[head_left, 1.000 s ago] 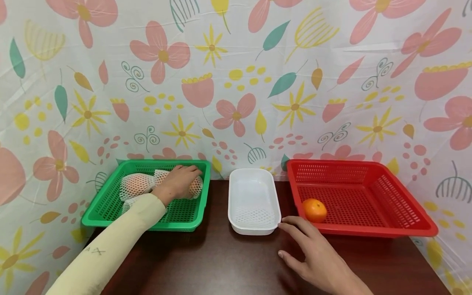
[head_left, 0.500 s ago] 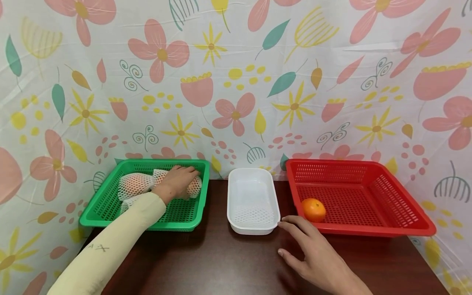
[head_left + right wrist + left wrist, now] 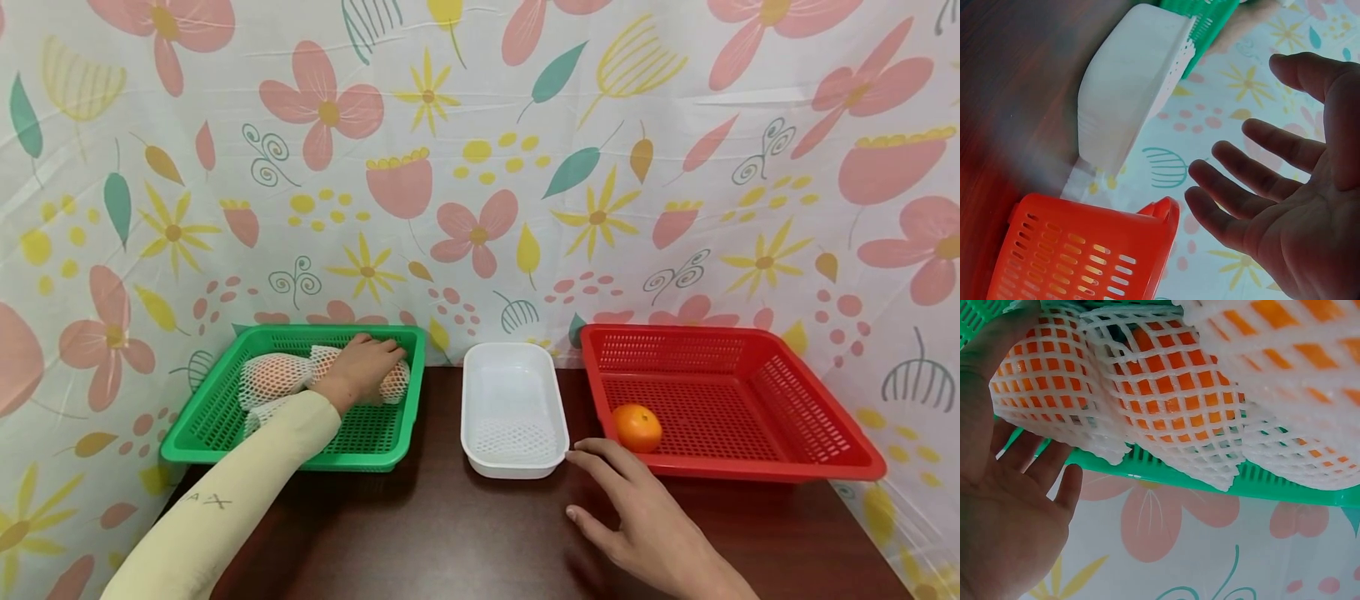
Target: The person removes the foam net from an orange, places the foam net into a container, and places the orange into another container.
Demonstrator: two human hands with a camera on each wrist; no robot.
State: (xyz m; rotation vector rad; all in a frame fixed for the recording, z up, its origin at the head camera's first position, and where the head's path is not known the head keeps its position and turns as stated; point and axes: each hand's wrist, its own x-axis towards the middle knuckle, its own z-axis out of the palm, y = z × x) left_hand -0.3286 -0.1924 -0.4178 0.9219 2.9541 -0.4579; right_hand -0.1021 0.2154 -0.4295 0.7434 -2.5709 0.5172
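Inside the green plastic basket point(image 3: 352, 460) at the left, my left hand point(image 3: 362, 371) holds an orange in a white foam net point(image 3: 1044, 375). In the left wrist view the thumb lies over one side of the net and the fingers come round the other. More netted oranges point(image 3: 1175, 387) sit beside it in the basket, partly hidden by the hand and sleeve. My right hand point(image 3: 652, 525) is held over the table, fingers spread and holding nothing, with its fingertips right at the near right corner of the small white basket point(image 3: 513, 400).
A red plastic basket point(image 3: 735, 417) stands at the right with one bare orange point(image 3: 637, 428) in its near left corner. All three baskets stand on a dark brown table point(image 3: 450, 542). Behind them hangs a flower-printed sheet point(image 3: 480, 167).
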